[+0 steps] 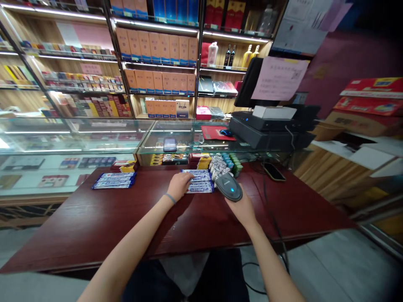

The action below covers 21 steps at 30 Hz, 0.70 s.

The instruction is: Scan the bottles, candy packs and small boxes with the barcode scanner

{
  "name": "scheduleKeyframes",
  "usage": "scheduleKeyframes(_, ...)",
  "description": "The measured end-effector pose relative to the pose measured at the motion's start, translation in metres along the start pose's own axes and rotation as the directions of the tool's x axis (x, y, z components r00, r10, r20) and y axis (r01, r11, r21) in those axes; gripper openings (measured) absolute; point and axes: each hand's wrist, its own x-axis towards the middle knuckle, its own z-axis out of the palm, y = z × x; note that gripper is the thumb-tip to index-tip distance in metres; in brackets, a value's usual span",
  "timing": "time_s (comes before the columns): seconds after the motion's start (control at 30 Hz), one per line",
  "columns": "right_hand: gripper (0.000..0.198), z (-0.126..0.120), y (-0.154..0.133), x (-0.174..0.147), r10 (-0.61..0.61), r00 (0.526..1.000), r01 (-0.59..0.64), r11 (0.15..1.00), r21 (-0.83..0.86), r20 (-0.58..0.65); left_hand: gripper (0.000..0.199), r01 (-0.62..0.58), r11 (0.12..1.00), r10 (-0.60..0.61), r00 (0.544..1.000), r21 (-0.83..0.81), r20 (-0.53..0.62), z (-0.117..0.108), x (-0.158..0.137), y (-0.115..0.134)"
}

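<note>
My right hand [244,209] is wrapped round a dark barcode scanner [229,187] with a lit blue light on top. The scanner's head is just right of a row of blue-and-white packets [201,184] on the dark red table. At the left end of that row is my left hand [180,184], its fingers closed on a packet, the fingertips partly hidden. Beyond the scanner lie silver-wrapped packs [219,162] and green packs [236,164]. A second group of blue-and-white packets [113,180] lies farther left.
A glass display counter [157,130] borders the table's far side. Yellow-and-maroon boxes [200,160] stand behind the packets. To the right lie a phone [273,172] and a black cable [269,201]. A monitor [248,84] stands above dark register equipment [267,130].
</note>
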Motion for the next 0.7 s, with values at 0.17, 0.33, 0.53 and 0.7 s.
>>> scheduleKeyframes(0.17,0.034,-0.008,0.004,-0.001,0.012,1.0,-0.012,1.0,0.007,-0.007,0.022,0.003,0.999,-0.005,0.999,0.051,0.047,0.019,0.018,-0.005)
scheduleKeyframes(0.33,0.032,-0.01,0.004,-0.001,0.022,1.0,-0.022,1.0,-0.012,0.012,0.028,0.025,0.999,-0.027,0.999,0.042,0.043,0.032,0.022,-0.012)
scheduleKeyframes(0.53,0.028,-0.007,0.0,-0.001,0.02,1.0,-0.019,0.997,-0.072,0.005,0.029,0.014,1.0,-0.014,1.0,-0.023,0.014,0.035,0.023,-0.016)
scheduleKeyframes(0.7,0.033,0.0,-0.003,0.001,0.002,1.0,-0.003,0.991,-0.134,-0.006,0.024,-0.023,0.998,0.016,0.993,-0.059,-0.121,0.025,0.017,-0.023)
